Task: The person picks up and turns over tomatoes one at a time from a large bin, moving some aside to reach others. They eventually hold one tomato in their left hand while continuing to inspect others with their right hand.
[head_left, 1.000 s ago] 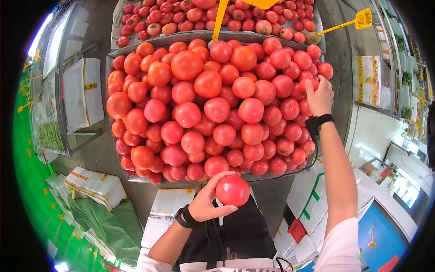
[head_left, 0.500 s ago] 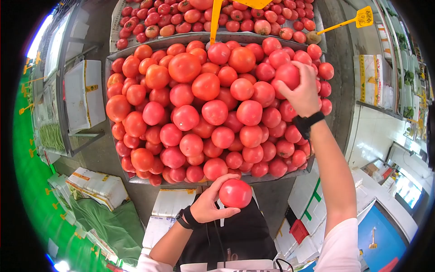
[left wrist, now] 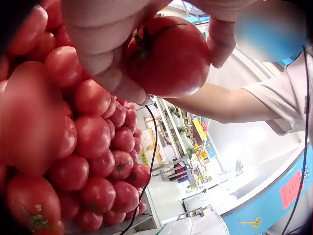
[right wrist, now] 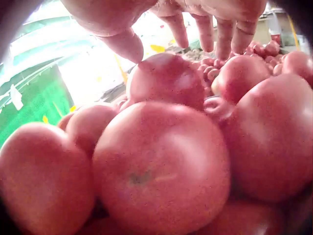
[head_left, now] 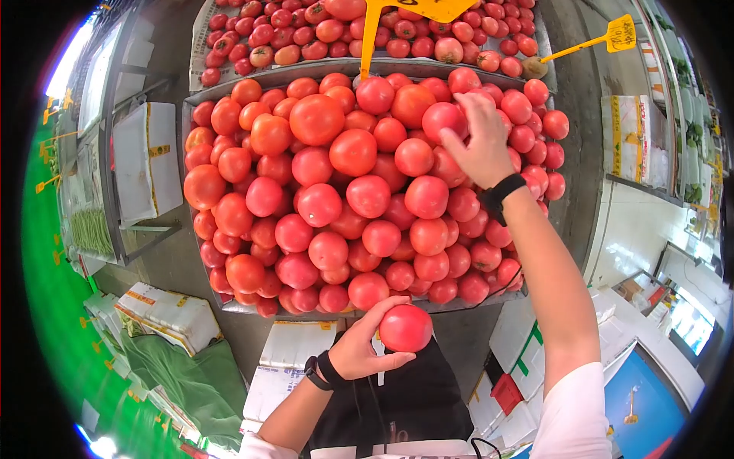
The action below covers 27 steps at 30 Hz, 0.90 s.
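My left hand point(head_left: 359, 344) holds a large red tomato point(head_left: 406, 328) in front of the heap, with thumb and fingers on opposite sides of it. The left wrist view shows the green calyx of this tomato point(left wrist: 168, 56). Over the upper right of the tomato heap point(head_left: 352, 195), my right hand point(head_left: 485, 141) reaches to a round tomato point(head_left: 443, 121). In the right wrist view the fingers point(right wrist: 203, 32) hang fairly straight and spread above that tomato point(right wrist: 166, 81), the thumb tip close to its top.
A metal-edged tray point(head_left: 252, 307) bears the heap. Behind it lie smaller tomatoes point(head_left: 283, 34) on newspaper. Yellow price signs point(head_left: 621, 33) stand up at the back. White foam boxes point(head_left: 164, 314) stand at the left and right, and a thin cable point(left wrist: 155, 132) hangs near the left hand.
The right hand has moved left across the pile from its right edge. The left hand keeps hold of its tomato and has shifted slightly right in the head view.
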Motion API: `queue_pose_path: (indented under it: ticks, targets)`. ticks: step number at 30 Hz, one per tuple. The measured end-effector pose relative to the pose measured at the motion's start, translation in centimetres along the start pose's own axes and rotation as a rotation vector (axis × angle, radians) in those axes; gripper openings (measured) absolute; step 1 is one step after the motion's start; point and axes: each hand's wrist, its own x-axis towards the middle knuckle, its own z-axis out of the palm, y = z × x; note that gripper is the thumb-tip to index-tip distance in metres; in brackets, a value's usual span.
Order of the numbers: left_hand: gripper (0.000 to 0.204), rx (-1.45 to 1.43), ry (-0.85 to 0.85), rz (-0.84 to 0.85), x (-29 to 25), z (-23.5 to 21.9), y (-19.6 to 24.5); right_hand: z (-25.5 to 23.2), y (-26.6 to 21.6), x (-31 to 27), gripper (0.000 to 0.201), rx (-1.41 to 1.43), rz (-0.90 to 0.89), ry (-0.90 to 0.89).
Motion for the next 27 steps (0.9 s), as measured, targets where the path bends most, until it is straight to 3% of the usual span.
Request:
queue_pose_path:
  ticks: [4, 8, 9, 12, 17, 21, 24, 27]
  targets:
    - [0.090, 0.019, 0.021, 0.010, 0.0, 0.2, 0.1, -0.1, 6.1, 0.6, 0.058, -0.030, 0.097, 0.045]
    - [0.093, 0.042, 0.012, 0.011, 0.1, 0.4, 0.3, 0.0, 8.8, 0.9, 0.067, -0.137, 0.163, -0.241]
    - [0.093, 0.040, 0.011, 0.011, 0.2, 0.5, 0.3, -0.7, 6.9, 1.5, 0.075, -0.201, 0.253, -0.320]
    - [0.093, 0.071, 0.016, 0.016, 0.4, 0.7, 0.0, 0.1, 6.7, 2.5, 0.078, -0.317, 0.271, -0.392]
    - [0.093, 0.132, 0.015, 0.022, 0.7, 1.1, 0.2, 0.0, 6.8, 1.9, 0.075, -0.235, 0.240, -0.228]
    - [0.092, 0.143, 0.011, 0.021, 0.7, 1.5, -0.1, -2.7, 4.9, 0.9, 0.068, 0.036, 0.184, 0.002]
    - [0.093, 0.149, 0.004, 0.021, 0.9, 1.6, -0.1, -6.4, 2.2, -1.9, 0.066, 0.612, 0.430, 0.023]
    - [0.091, 0.089, 0.007, -0.001, 1.1, 1.6, 0.0, -10.2, -1.8, -7.1, 0.065, 0.925, 0.633, -0.008]
